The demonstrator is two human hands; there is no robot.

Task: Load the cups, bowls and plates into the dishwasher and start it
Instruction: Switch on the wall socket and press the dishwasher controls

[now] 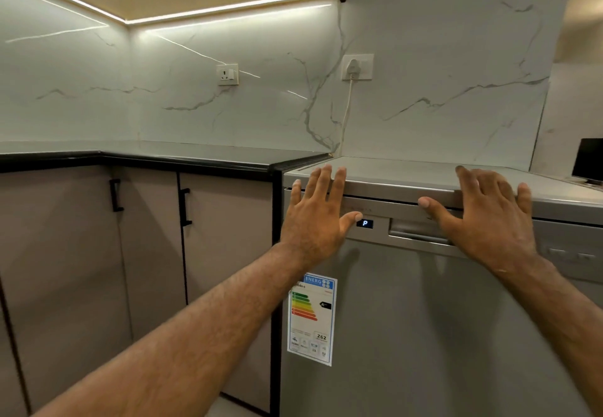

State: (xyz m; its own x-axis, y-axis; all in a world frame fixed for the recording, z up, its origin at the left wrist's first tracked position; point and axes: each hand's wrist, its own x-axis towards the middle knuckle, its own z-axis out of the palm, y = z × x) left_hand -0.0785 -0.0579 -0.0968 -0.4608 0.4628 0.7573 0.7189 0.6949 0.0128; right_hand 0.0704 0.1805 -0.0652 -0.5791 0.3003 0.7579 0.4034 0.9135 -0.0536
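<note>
Against the shut grey steel dishwasher (440, 318) door's top edge, your left hand (315, 220) and right hand (486, 220) lie flat, fingers straight and spread, gripping nothing.

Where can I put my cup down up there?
The counter is bare from the corner to the dishwasher. The dishwasher's top is bare behind the left hand and right hand, which rest on its front edge. A dark screen crowds the far right.
</note>
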